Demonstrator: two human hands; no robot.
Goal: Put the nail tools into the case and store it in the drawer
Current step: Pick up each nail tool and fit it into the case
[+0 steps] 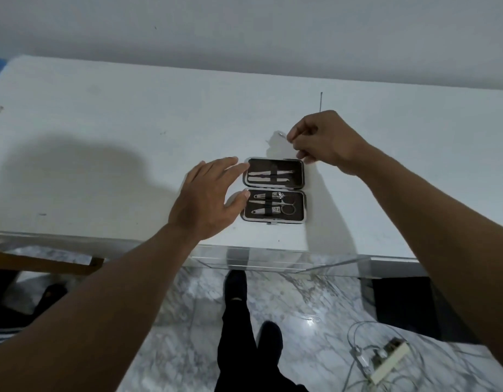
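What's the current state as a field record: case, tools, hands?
case: open flat on the white table, near its front edge
far half: two slim tools under a strap
near half: two clippers and scissors under a strap
left hand: fingers straight, tips at the case's left edge
right hand: pinches a thin metal tool beyond the case's far right corner
thin rod: shows past the right hand; held or lying, cannot tell

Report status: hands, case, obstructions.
Left hand open at case left edge. Right hand pinches thin tool. Case open on table. Second tool lies beyond; nothing over case.
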